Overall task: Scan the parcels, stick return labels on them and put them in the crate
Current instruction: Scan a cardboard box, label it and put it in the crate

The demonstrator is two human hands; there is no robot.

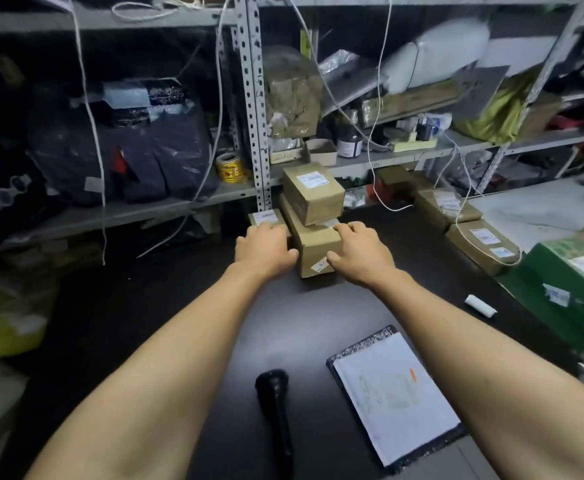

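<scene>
Matt brown cardboard parcels (314,244), smooth dark table (166,306), perforated metal shelving (254,98)

in front of me is a dark table (318,306). on it lie a black scanner (276,407), a notebook (397,396), a white roll (480,305), a green box (567,289) and brown parcels (318,247).

Two bare forearms, no sleeves anywhere along them, entering from the near edge. No watch, bracelet or glove at either wrist. Left hand (264,247) uncovered, knuckles and thumb plain to see. Right hand (359,251) likewise uncovered, no rings showing on the fingers. Slight motion blur throughout.
</scene>
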